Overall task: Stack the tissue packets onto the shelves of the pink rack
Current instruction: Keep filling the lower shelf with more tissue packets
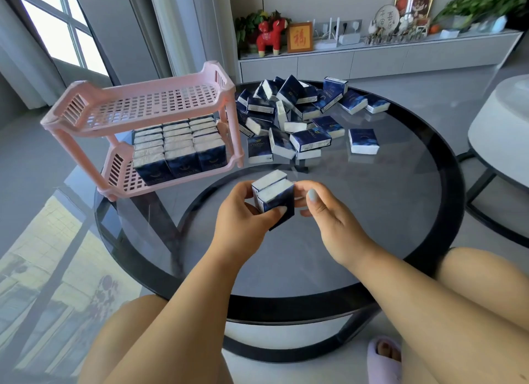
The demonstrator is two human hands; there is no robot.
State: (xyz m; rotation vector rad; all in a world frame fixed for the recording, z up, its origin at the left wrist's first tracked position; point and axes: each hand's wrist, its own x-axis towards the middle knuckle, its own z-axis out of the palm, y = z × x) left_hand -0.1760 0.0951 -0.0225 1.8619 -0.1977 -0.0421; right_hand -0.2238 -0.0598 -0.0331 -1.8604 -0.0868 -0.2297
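Your left hand (243, 212) grips two tissue packets (273, 194) upright over the table (372, 212); your right hand (320, 209) pinches their side. Square them flush, then carry toward the pink rack (143, 109) at ten o'clock, top shelf bare.

Both hands (243, 212) (323, 209) gripping two tissue packets (273, 196), pink rack (143, 109) lower shelf filled, loose pile (294, 117) behind

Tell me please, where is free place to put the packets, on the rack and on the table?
The rack's top shelf is bare. The bottom shelf is filled with packets except a strip at its left end. On the table, glass is bare between the pile and both hands; the far side is crowded.
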